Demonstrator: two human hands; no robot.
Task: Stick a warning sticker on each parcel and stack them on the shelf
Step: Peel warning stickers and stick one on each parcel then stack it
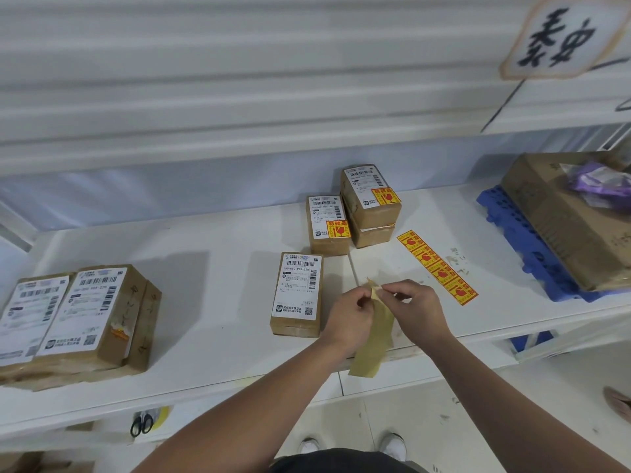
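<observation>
We pinch the backing strip [372, 336] top with both hands, left hand [351, 315] and right hand [418, 307], grip narrow, peeling a sticker for the unlabelled parcel [297, 295] just beside on the shelf [211, 302].

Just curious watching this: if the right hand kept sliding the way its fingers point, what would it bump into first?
The right hand points left, so it would meet the left hand first, pinching the same backing strip.

A parcel depot or courier storeroom: brown cardboard parcels with white barcoded shipping labels [297, 291] lie along a white metal shelf [211, 302]. Near its right edge lie a strip of yellow-and-red warning stickers [438, 266] and a blue plastic pallet [526, 247] bearing a large carton [566, 220].
</observation>
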